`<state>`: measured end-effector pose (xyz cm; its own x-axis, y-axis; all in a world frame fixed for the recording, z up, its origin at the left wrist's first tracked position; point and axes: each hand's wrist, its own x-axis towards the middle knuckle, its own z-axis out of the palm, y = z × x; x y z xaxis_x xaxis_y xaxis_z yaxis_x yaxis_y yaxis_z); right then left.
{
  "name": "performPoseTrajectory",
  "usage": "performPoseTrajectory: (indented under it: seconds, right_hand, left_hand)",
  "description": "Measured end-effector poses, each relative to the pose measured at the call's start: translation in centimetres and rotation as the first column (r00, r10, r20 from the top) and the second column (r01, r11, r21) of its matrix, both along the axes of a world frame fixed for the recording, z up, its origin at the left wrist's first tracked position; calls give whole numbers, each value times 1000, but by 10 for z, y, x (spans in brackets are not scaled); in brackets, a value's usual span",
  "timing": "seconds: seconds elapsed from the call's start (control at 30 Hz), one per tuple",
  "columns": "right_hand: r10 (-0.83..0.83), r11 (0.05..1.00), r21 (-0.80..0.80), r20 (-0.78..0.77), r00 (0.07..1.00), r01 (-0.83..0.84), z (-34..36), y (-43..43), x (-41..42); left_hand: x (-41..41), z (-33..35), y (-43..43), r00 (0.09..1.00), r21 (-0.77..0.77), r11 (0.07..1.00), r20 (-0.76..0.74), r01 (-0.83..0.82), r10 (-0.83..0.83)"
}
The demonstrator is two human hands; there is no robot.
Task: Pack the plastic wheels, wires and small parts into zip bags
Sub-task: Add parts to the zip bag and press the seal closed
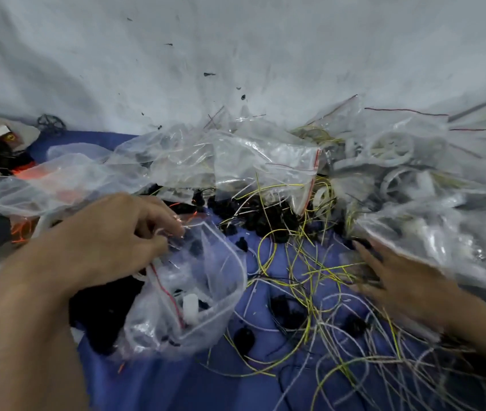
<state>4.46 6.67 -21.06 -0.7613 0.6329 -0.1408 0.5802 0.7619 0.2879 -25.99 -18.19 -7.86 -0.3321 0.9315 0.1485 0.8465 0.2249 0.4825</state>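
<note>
Blue cloth (pixel 158 381) meets white wall (pixel 176 54); left hand (pixel 96 247) fingers (pixel 161 216) pinch zip bag (pixel 206 292), right hand (pixel 404 289) spread flat on wires (pixel 310 280).

I see a clear zip bag (pixel 197 280) gaping open left on the blue cloth (pixel 176 387), yellow and white wires (pixel 321 272) strewn right, black small parts (pixel 268 218) and bagged white wheels (pixel 390 148) behind.

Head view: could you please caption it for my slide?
Left hand pinches the rim of a zip bag while the right hand spreads over loose wires on blue cloth.

Wrinkled white sheet (pixel 235 48) with dark specks, blue cloth (pixel 158 381) beneath
</note>
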Motion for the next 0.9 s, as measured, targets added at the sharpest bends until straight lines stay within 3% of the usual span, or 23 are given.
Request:
performPoseTrajectory:
  seconds: [0.13,0.23,0.37,0.5,0.57,0.63,0.7,0.73,0.83,0.9]
  right_hand:
    - [-100,972,202,-92,991,117,27,6,33]
    - [-329,865,341,-165,930,367,41,20,81]
    - [-436,802,247,-379,816,543,50,23,122]
    - [-343,816,373,-304,889,442,41,13,112]
    - [-389,822,306,-315,866,481,53,14,108]
    - [-376,849,192,-436,818,492,63,20,92]
    - [-235,921,128,-572,786,368,61,22,68]
    - [-174,958,93,-568,805,272,56,22,57]
    - [-125,988,-119,-245,962,98,24,20,28]
    - [-80,991,-113,-132,988,65,9,21,21]
  left_hand:
    - [12,-6,20,1000,63,998,-14,-2,3]
    - [20,-11,36,999,75,996,-25,42,-40]
    - [20,-20,58,997,58,996,-19,71,-70]
    - [25,-30,70,992,82,989,-60,120,-115]
    - [30,-32,74,988,85,988,-97,129,-121]
    - [32,-31,75,987,90,988,-111,127,-117]
    - [32,-31,74,985,90,987,-117,137,-126]
    - [32,-31,72,985,92,986,-110,140,-130]
    - [28,-28,66,989,107,986,-90,127,-118]
    - [27,-27,64,990,115,985,-80,126,-117]
